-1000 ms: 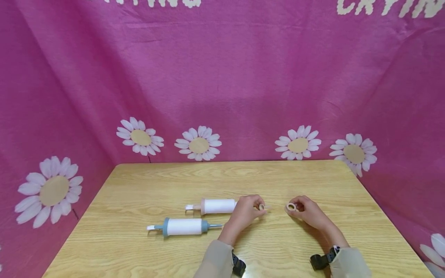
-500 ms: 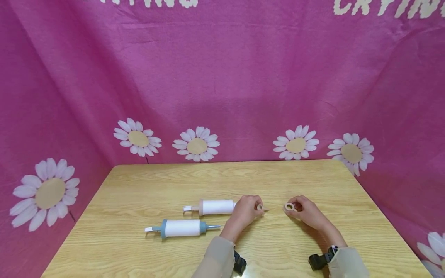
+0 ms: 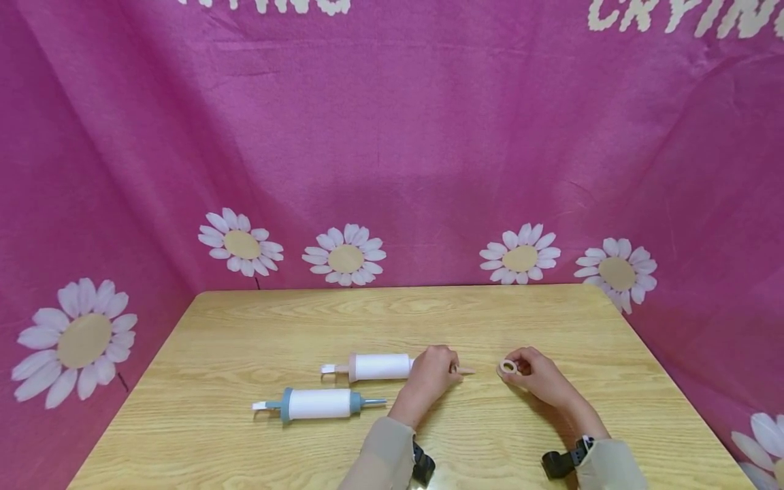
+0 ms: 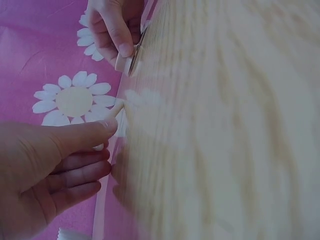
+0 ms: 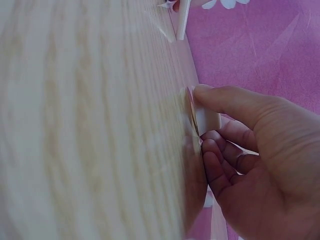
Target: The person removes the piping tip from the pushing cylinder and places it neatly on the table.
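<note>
My left hand [image 3: 431, 374] pinches a small beige piece with a slim tapered tip, a pointed nozzle [image 3: 467, 371], which points right, low over the table. In the left wrist view the nozzle [image 4: 116, 108] sticks out past the thumb; its wider end is mostly hidden by the fingers. Across a short gap, my right hand [image 3: 539, 374] grips a beige ring [image 3: 508, 367] between thumb and fingers. From the right wrist, the ring [image 5: 207, 119] appears edge-on, right at the tabletop. Left of my left hand lies a white-barrelled syringe-like tube with pinkish ends [image 3: 381, 367].
A second white-barrelled tube with blue ends [image 3: 319, 403] lies nearer and further left, its thin spout toward my left forearm. Both rest on the wooden table [image 3: 392, 313]. A magenta cloth with daisies [image 3: 392, 150] hangs behind and at the sides.
The nozzle in my left hand has turned: its round open end faced the camera before, and now its tip points right. The right hand keeps its hold on the ring.
</note>
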`<action>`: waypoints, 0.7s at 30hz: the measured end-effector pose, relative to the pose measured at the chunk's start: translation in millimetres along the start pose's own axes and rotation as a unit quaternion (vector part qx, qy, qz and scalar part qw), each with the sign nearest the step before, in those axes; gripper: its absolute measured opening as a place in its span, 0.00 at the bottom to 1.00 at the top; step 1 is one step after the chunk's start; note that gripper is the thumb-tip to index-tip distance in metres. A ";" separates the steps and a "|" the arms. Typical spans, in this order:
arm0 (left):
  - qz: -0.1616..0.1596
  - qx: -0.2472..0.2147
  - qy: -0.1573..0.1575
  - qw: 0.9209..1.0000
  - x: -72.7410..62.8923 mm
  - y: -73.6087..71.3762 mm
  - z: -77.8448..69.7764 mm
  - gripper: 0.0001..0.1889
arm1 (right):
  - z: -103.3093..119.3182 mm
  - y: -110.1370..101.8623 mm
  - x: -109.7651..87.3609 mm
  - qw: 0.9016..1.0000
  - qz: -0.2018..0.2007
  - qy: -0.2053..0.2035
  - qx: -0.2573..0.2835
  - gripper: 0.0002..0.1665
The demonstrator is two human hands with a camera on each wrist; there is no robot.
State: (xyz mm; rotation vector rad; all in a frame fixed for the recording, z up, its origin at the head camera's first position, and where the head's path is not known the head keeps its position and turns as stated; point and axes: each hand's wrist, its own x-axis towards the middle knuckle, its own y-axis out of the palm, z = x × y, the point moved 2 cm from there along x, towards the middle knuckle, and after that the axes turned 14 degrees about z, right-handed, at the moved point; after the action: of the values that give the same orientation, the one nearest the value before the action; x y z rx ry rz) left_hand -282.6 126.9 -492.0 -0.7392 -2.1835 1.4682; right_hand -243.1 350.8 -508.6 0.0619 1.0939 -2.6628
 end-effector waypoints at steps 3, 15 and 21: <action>-0.004 0.018 0.003 1.000 0.4 1.2 0.4 0.10 | -0.4 -0.1 0.2 1.000 0.000 0.002 -0.001 0.17; -0.005 -0.039 -0.002 0.999 2.2 5.3 6.5 0.10 | 1.9 0.8 -1.6 1.000 0.002 0.007 -0.002 0.18; -0.002 -0.037 -0.005 0.999 2.3 4.7 6.5 0.10 | -0.8 0.2 0.0 1.000 0.002 0.004 -0.012 0.16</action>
State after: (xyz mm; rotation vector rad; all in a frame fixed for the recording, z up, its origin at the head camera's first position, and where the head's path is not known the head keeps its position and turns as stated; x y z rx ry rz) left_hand -287.3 125.2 -498.6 -0.7528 -2.2551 1.3983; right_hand -243.1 351.2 -509.4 0.0692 1.1254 -2.6474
